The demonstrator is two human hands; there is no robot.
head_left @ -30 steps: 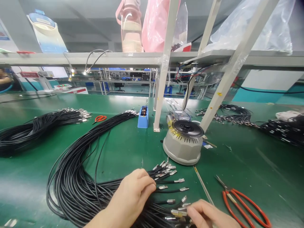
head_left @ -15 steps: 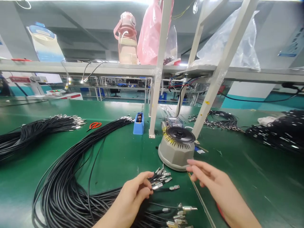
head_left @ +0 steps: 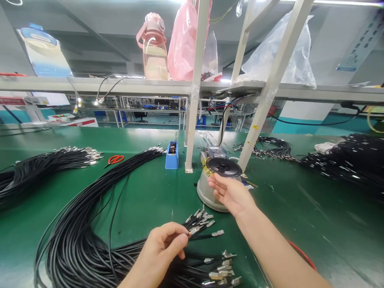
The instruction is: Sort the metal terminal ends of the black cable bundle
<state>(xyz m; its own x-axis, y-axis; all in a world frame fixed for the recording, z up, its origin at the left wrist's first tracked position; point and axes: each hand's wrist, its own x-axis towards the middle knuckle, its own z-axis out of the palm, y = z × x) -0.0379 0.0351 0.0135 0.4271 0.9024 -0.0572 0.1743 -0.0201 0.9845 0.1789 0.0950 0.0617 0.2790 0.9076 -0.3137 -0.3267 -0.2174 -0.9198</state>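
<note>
Moved: right hand (head_left: 232,195) has risen from the desk's near edge to the tape dispenser (head_left: 217,185), fingers spread, holding nothing.
Desk (head_left: 300,208): green.
Wires (head_left: 90,224): black bundle, near-left.
Left hand (head_left: 163,246): pinches a few wires behind their metal ends.

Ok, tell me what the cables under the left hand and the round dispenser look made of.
Cables: black, faintly glossy sheath, probably rubber or PVC; ends shiny silver, likely metal. Dispenser: matte grey faceted shell, apparently moulded plastic, with a dark top disc.
</note>
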